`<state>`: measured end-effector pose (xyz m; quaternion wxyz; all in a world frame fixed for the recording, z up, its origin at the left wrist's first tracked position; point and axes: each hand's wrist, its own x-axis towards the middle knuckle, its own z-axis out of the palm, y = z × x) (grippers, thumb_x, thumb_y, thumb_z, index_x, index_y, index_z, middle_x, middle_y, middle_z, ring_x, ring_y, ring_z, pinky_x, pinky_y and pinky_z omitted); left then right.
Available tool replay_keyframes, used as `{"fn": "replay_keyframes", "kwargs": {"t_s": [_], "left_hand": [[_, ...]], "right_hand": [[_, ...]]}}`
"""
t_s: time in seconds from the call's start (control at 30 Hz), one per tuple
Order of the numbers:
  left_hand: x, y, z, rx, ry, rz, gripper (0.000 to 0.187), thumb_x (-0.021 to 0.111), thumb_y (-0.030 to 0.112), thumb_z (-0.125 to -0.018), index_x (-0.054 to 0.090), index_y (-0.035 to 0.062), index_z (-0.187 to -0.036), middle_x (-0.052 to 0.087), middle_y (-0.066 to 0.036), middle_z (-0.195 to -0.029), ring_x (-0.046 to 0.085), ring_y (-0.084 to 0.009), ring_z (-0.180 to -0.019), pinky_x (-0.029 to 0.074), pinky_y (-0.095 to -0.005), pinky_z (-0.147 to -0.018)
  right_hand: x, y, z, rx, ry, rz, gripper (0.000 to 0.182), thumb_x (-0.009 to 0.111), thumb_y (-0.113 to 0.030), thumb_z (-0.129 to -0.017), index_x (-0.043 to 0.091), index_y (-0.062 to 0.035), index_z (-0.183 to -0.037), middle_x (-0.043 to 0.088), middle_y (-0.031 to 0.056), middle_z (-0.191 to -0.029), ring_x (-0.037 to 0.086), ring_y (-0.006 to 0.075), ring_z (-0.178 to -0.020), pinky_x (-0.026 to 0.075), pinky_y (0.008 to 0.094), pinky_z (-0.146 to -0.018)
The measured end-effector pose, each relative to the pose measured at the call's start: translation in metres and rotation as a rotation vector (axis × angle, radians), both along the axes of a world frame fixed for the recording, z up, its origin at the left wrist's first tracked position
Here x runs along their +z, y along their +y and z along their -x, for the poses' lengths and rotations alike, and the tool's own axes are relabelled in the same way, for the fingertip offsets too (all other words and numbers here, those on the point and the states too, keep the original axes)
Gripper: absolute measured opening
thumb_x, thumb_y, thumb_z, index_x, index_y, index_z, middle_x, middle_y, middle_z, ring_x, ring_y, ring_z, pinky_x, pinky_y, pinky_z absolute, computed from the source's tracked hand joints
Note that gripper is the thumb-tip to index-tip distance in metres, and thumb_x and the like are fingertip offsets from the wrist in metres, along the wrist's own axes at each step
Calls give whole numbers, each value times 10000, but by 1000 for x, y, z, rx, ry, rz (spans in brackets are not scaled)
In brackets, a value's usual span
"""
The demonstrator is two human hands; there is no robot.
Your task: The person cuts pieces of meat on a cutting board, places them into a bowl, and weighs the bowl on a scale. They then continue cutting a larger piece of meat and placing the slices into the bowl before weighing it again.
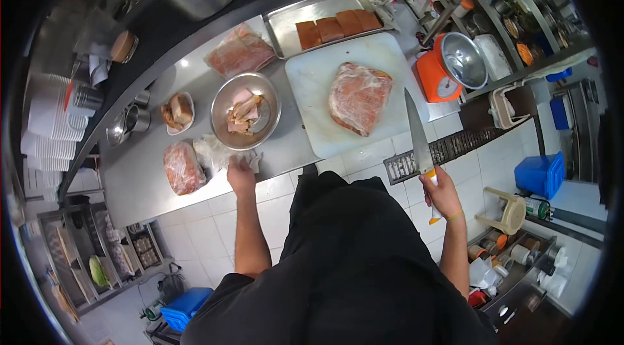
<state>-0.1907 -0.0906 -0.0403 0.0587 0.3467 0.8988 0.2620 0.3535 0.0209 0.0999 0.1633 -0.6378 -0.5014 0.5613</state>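
My right hand is closed round the white and orange handle of a large knife, its blade pointing away from me beside the board. A slab of wrapped meat lies on the white cutting board. My left hand is at the counter's front edge, touching a crumpled pale cloth or plastic; its fingertips are partly hidden. Just beyond it stands a steel bowl with meat pieces. Another wrapped meat piece lies to the left.
Behind the board is a metal tray with brown blocks. An orange scale stands at the right. More wrapped meat and a small white dish sit on the steel counter. A shelf edge overhangs the back.
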Motion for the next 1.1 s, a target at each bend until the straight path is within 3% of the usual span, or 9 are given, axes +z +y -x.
{"fn": "replay_keyframes", "kwargs": {"t_s": [0.2,0.3,0.4,0.53,0.73,0.83,0.97,1.07,1.1], "left_hand": [[64,3,-8,-4,68,386,319,666,262,-993,673,-3,-1171,747,-254,-1092,724,-438,-1026,586,-502,-857],[87,19,-63,-89,57,201,438,737,294,-958,662,-2,-1272,737,-226,-1189,727,-400,-1069,587,-467,-905],[94,57,-135,-368,-160,-80,642,833,325,-888,609,-11,-1387,686,-221,-1308,675,-400,-1178,546,-463,-1008],[106,149,-205,-708,-39,-148,841,836,415,-873,496,-47,-1488,596,-289,-1415,543,-417,-1367,427,-463,-1153],[75,224,-206,-572,-166,118,987,827,475,-856,388,-91,-1534,627,-327,-1345,606,-449,-1296,470,-455,-1124],[73,212,-208,-561,-276,40,952,821,450,-872,395,-93,-1528,665,-303,-1289,670,-433,-1189,531,-444,-1045],[57,176,-229,-269,-665,-55,845,779,348,-936,347,-63,-1534,714,-235,-1105,736,-314,-1003,587,-386,-857],[73,151,-245,-207,-1336,-182,773,749,302,-971,352,-65,-1523,716,-230,-1092,742,-285,-971,590,-360,-804],[85,150,-245,-222,-1370,-93,764,766,270,-952,367,-21,-1536,721,-208,-1103,745,-256,-976,599,-336,-804]], "right_hand": [[-23,48,-11,231,-479,-483,338,719,-271,-992,546,9,-1069,734,237,-876,733,418,-792,564,506,-694],[-3,78,-1,269,-567,-307,391,712,-300,-986,579,13,-1178,738,285,-1012,689,501,-1009,542,566,-854],[-18,98,-4,323,-562,-362,442,700,-319,-992,586,7,-1268,736,287,-1042,698,482,-1023,544,567,-880],[-19,100,-12,353,-464,-321,466,694,-337,-993,585,19,-1273,727,298,-1075,687,491,-1047,539,558,-905],[-11,67,-21,430,-319,-238,418,687,-336,-992,582,25,-1175,721,301,-1042,679,509,-1033,532,557,-896],[-5,65,-1,475,-382,-254,397,687,-313,-989,582,17,-1184,725,297,-1046,689,492,-1030,542,565,-890],[-6,100,35,511,-532,-422,294,633,-227,-990,600,-4,-1178,752,240,-983,732,443,-964,572,563,-842],[-3,148,43,541,-705,-622,226,515,-142,-994,639,-38,-1153,770,193,-960,759,388,-923,591,519,-790],[-3,161,41,515,-715,-670,202,564,-169,-991,655,-55,-1131,767,183,-952,757,386,-922,588,520,-800]]}}
